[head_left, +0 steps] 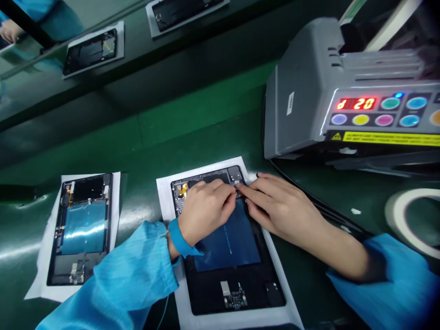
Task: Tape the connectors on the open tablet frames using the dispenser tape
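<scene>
An opened tablet [206,293] lies on a white paper sheet [166,201] in front of me, its inside facing up. A blue film-covered battery [227,252] fills its middle. My left hand [208,208] is over the upper part, thumb and fingers pinched together. The fingertips of my right hand [278,201] meet them near the tablet's upper right edge, pressing at a small light piece [237,183]. Whatever the left fingers pinch is too small or hidden to name. A blue wrist strap [182,238] circles my left wrist.
A second opened tablet [85,229] lies on paper at left. A grey tape dispenser [309,91] with a lit display stands upper right, a tape roll [395,215] below it. Two more tablets [91,52] rest on the far ledge. Another person's hand [10,31] shows top left.
</scene>
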A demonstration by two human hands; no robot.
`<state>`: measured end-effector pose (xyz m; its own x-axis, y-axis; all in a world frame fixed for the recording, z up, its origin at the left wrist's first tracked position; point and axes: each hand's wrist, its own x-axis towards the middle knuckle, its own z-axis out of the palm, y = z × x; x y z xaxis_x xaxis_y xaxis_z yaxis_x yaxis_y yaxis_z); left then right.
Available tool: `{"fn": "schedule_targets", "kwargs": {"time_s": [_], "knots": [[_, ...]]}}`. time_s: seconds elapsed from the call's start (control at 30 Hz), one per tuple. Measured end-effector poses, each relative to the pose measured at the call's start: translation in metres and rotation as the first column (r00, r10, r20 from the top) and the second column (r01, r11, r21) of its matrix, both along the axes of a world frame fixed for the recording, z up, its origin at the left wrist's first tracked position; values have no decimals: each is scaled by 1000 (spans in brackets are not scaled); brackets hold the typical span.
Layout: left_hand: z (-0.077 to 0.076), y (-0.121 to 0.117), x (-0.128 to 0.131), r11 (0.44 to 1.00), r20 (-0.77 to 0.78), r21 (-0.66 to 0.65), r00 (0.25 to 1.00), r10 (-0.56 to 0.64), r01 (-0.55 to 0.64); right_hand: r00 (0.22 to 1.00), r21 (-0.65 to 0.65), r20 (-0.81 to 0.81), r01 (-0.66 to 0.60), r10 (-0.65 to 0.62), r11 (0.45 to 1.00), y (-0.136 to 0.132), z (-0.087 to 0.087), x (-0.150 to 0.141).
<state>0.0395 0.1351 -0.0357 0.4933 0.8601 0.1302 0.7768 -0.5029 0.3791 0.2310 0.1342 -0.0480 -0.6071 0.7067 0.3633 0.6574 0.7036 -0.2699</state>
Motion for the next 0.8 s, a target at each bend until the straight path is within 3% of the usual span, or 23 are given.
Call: {"fn": "schedule_targets", "kwargs": {"time_s": [0.8], "knots": [[4,7,-4,999,37,-32,999,-2,3,993,2,101,-67,66,998,6,7,4]]}}
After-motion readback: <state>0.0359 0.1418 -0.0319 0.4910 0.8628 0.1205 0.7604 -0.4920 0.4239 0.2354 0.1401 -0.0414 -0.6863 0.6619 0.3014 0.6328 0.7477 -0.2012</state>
